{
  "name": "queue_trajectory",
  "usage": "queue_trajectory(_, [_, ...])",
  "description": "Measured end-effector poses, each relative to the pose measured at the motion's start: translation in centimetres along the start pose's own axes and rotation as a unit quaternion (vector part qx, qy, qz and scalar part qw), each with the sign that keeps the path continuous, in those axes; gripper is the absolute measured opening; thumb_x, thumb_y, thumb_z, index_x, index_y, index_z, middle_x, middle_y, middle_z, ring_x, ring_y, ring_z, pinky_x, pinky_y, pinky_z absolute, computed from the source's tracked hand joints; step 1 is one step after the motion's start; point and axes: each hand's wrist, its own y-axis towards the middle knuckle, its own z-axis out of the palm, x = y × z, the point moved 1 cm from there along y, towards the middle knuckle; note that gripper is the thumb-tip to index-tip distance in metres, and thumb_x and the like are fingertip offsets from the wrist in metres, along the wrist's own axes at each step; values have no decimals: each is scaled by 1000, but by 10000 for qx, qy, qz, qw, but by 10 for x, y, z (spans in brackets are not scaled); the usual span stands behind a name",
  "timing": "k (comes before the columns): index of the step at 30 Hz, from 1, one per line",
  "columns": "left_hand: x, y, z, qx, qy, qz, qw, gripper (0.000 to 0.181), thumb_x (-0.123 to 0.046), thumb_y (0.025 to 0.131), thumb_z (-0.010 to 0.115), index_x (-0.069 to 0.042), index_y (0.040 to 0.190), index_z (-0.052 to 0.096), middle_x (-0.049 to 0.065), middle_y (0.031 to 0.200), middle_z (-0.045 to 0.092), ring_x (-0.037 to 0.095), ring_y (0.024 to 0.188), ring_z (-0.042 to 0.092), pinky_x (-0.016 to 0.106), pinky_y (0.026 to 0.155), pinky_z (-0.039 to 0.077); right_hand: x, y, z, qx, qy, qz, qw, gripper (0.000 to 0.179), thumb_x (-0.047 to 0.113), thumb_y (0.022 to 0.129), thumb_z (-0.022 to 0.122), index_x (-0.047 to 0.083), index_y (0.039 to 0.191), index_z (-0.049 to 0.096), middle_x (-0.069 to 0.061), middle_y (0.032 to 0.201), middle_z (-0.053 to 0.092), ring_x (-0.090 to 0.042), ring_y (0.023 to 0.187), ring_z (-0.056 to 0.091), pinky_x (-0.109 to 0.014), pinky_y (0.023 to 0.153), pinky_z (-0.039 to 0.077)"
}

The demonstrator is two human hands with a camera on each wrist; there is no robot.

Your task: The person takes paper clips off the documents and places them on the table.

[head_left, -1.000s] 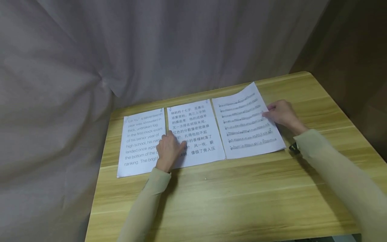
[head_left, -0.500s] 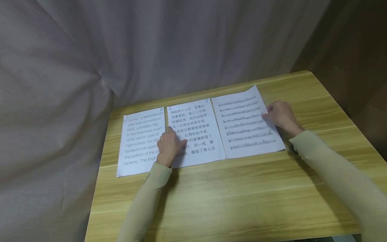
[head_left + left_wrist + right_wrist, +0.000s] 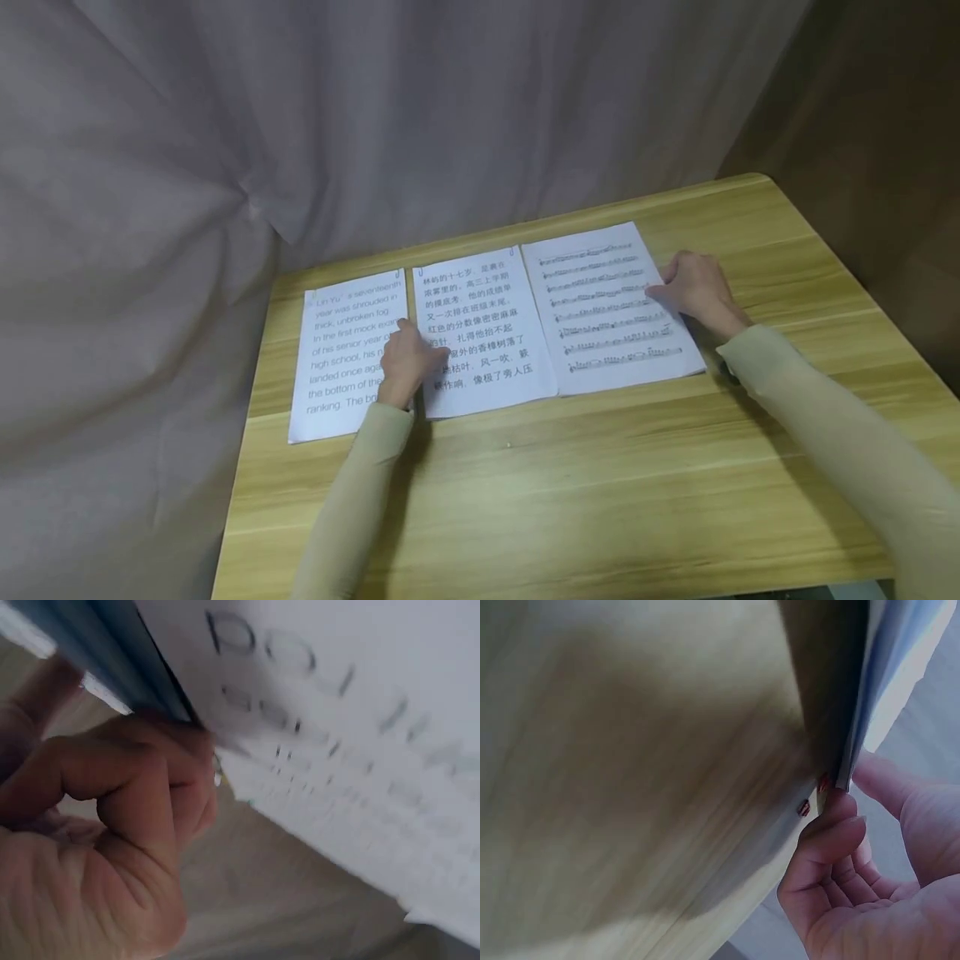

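Observation:
Three stacks of printed pages lie side by side. On the left is the English text stack (image 3: 330, 375), in the middle the Chinese text stack (image 3: 480, 333), and on the right the sheet music (image 3: 600, 317). My left hand (image 3: 405, 358) reaches over the gap between the two text stacks. Its thumb lies over the left edge of the Chinese text, and in the left wrist view its curled fingers (image 3: 142, 780) pinch that bluish paper edge. At the sheet music's right edge, my right hand (image 3: 697, 287) pinches the pages between thumb and bent fingers (image 3: 825, 847).
Paper clips show at the upper corners of the text stacks. The wooden table (image 3: 637, 475) reaches toward me and to the right, and a grey curtain (image 3: 450, 125) hangs behind its far edge. Small reddish pieces (image 3: 804, 808) show near my right fingertips.
My left hand has shifted slightly left and nearer to me, uncovering more of the Chinese text. The sheet music's lifted upper right corner has come down flatter, my right hand keeping its grip.

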Motion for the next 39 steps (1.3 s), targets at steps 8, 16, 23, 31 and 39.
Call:
queue_trajectory(8, [9,3,-10,-261,-1211,174,9921,18,-19,90,78,-10,78,69,11,77,70,23,62,64,30,49,50,-6,-1,-1,-57,-112,-38,9999,45,29,90,87,-9,104,68,-28,98,72,-42,92,62,-43,74,45])
queue_trajectory(16, [1,-10,-20,-673,-1650,342,9834,11,-17,88,76,-7,84,72,14,94,69,26,79,61,33,60,47,-10,-5,-1,-101,-146,113,9998,40,31,93,85,-4,97,68,-25,97,70,-40,89,62,-41,70,43])
queue_trajectory(23, [10,-9,-13,-1128,-1939,620,9725,7,-11,87,76,-7,90,71,18,89,77,23,66,67,28,50,53,-16,-6,-10,-274,304,153,9990,41,37,103,73,-4,98,69,-22,90,71,-33,80,62,-33,60,44])
queue_trajectory(31, [-4,-42,-39,-659,-1974,400,9773,48,-11,98,75,4,142,64,27,111,81,35,91,83,34,71,68,-23,-25,-25,-41,-8,228,9997,40,30,102,71,-9,107,76,-31,105,77,-40,92,68,-31,65,45])
queue_trajectory(39, [14,-45,-40,-146,-2803,-148,9597,39,-16,102,74,1,137,69,23,115,82,21,85,82,23,69,66,-17,-42,-12,658,57,355,9972,40,33,97,81,-7,103,78,-23,97,77,-33,89,65,-33,70,45])
